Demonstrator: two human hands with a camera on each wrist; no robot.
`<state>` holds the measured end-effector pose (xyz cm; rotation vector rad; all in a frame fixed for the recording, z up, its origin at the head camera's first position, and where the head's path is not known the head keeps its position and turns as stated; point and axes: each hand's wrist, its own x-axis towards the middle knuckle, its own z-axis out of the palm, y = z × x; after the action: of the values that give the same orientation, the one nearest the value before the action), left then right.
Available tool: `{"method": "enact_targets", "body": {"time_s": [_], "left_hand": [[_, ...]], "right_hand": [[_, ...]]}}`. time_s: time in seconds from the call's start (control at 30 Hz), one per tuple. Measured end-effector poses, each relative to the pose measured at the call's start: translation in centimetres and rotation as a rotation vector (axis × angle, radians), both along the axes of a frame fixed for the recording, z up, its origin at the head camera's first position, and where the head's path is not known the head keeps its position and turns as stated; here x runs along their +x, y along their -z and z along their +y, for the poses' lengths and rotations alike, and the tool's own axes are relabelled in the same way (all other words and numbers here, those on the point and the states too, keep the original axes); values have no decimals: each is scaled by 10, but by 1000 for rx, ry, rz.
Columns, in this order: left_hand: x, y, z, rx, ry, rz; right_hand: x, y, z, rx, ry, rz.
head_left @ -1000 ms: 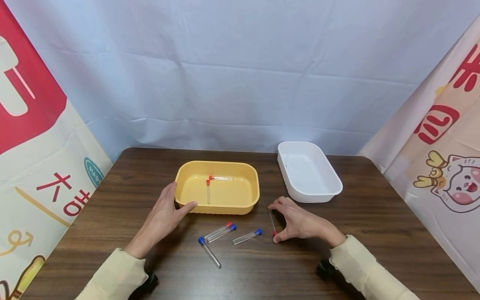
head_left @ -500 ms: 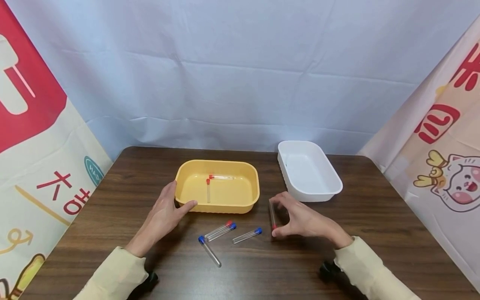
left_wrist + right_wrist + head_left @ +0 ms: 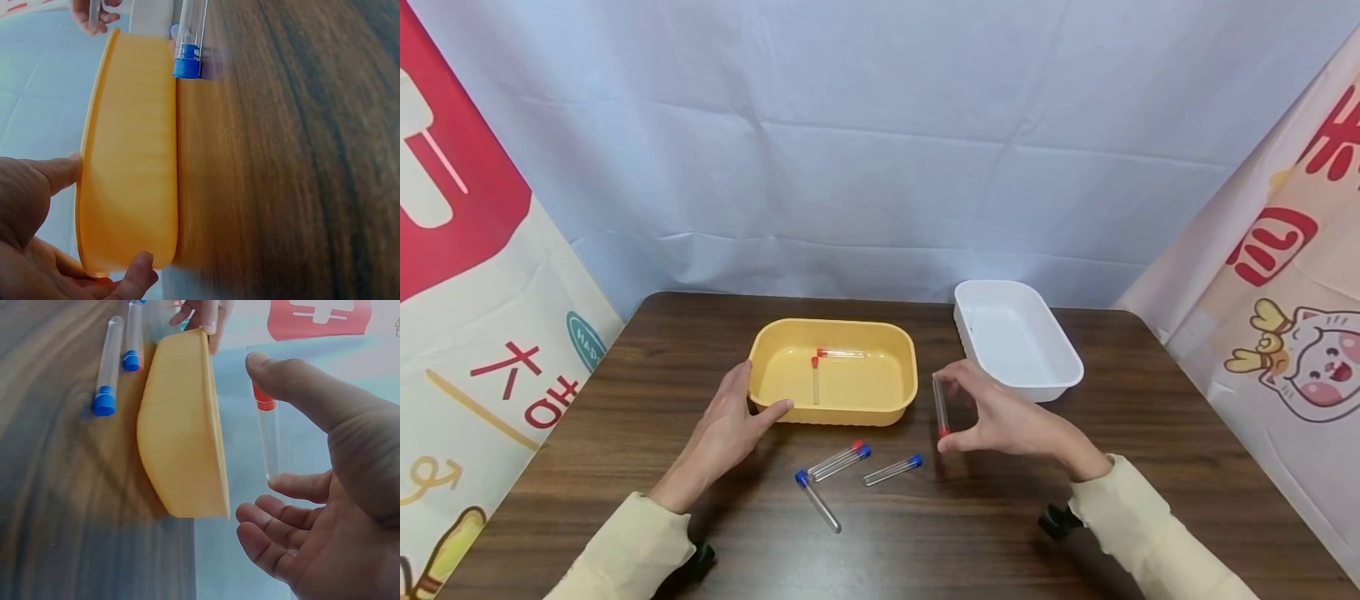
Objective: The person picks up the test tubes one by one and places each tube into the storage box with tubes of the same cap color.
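In the head view my right hand (image 3: 1000,415) pinches a red-capped test tube (image 3: 941,408) lengthwise, thumb on the cap and a fingertip at the rounded end. The right wrist view shows that tube (image 3: 269,434) held above the table, to the right of the yellow basin (image 3: 181,425). My left hand (image 3: 726,437) grips the left end of the basin (image 3: 842,415), its thumb over the near rim. Two red-capped test tubes lie inside: one upright in view (image 3: 816,383), one crosswise (image 3: 844,354). In front of the basin, several more tubes lie on the table, including a blue-capped one (image 3: 892,472).
A white basin (image 3: 1056,393) stands at the back right, beyond my right hand. Closest to me lies another blue-capped tube (image 3: 822,506); a red-capped and a blue-capped tube (image 3: 842,465) lie side by side. A pale cloth (image 3: 880,167) hangs behind the brown table (image 3: 970,542).
My right hand has raised the red-capped test tube off the table and carried it slightly away from me. My left hand and the basin have stayed put.
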<state>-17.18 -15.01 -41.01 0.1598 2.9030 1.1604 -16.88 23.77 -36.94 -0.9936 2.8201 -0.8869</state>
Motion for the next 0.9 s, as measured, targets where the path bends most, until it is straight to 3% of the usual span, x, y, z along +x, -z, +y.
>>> {"method": "enact_targets", "body": {"time_s": [0.27, 0.9], "left_hand": [[0, 1, 0, 3, 1, 5], [0, 0, 2, 12, -1, 13]], "right_hand": [[-14, -12, -11, -21, -20, 15], [-46, -28, -41, -65, -42, -41]]}}
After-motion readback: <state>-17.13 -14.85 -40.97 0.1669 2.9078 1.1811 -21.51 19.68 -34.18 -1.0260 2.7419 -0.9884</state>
